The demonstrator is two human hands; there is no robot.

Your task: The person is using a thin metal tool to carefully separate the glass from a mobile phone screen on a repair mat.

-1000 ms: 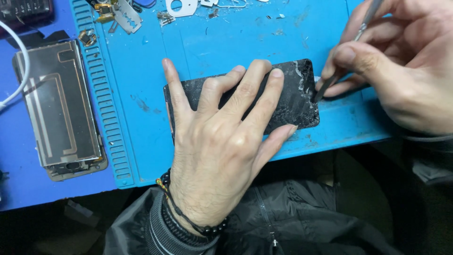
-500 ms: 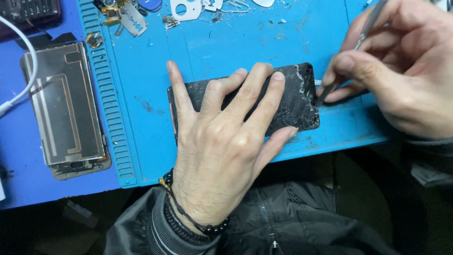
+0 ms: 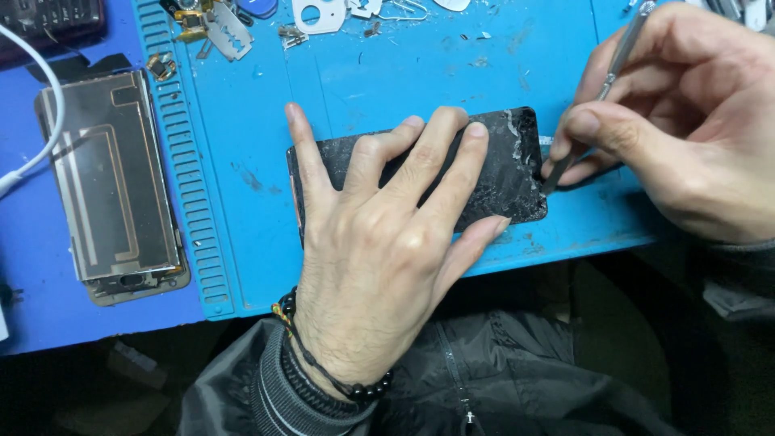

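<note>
My left hand lies flat, fingers spread, on a black cracked phone screen panel that rests on the blue work mat. My right hand grips thin metal tweezers, whose tip touches the panel's shattered right edge. The glass there is broken into white shards. A dark beaded bracelet sits on my left wrist.
An opened phone body with a metal back lies at the left, beside a white cable. Small metal parts, a razor blade and white plastic pieces are scattered along the mat's far edge. The mat's front edge is close to my jacket.
The view has shifted slightly. Both hands stay in the same hold, with the tweezers tip still at the panel's right edge.
</note>
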